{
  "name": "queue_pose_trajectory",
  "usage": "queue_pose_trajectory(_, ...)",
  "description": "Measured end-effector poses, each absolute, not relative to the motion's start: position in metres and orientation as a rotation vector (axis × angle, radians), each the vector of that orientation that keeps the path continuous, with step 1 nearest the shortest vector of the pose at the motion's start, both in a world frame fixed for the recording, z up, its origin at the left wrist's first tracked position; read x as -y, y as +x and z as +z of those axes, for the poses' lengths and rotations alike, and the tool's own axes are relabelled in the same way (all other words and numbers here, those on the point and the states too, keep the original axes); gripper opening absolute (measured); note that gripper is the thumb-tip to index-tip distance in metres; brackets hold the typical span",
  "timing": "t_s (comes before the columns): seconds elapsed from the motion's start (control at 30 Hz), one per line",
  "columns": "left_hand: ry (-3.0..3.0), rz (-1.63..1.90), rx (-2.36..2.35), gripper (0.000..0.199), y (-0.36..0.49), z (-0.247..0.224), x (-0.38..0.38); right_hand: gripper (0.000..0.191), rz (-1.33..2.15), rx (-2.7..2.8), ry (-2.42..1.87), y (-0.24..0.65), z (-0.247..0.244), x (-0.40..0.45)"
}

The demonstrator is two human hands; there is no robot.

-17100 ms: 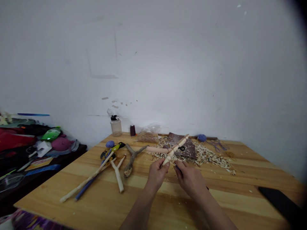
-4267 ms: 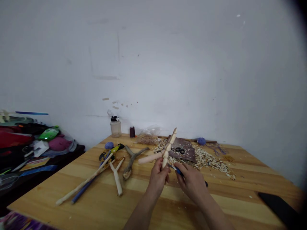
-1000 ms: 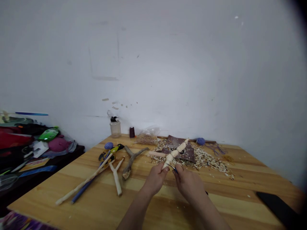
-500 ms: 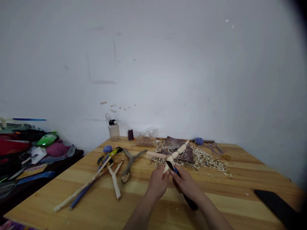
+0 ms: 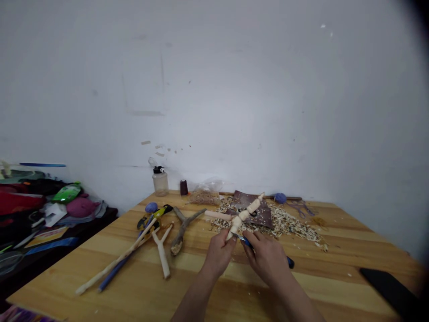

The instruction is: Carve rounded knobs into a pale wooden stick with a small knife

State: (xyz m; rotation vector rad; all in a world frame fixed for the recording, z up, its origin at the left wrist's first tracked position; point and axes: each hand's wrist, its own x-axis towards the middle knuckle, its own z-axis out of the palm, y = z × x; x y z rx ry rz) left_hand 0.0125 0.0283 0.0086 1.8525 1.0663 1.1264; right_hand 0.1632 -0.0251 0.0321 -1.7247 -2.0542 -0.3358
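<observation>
Both hands closed: left hand (image 5: 218, 264) grips a forked carved stick (image 5: 241, 216) just ahead of it, apparently to steady the wood, while right hand (image 5: 266, 260) holds a blue-handled carving knife (image 5: 248, 243) with its blade at the stick, wood shavings (image 5: 284, 222) beyond.

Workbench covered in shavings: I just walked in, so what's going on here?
A person's left hand grips a pale peeled forked stick, while the right hand holds a blue-handled knife with its blade at the wood. Wood shavings lie on the wooden table beyond them, and another peeled forked stick lies to the left.
</observation>
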Motion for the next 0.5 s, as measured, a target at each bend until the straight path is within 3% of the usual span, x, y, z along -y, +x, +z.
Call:
queue_pose_trajectory(0.27,1.925,1.122,-1.115,0.024,0.0124,0.0108,-0.0265,0.020,-0.432,2.071,-1.753,0.1618,0.0329,0.0263)
queue_pose_trajectory(0.5,2.216,0.972,-1.423,0.022,0.0116,0.0185,-0.0189,0.019,-0.476,2.087,-1.899,0.1574,0.0290,0.0229)
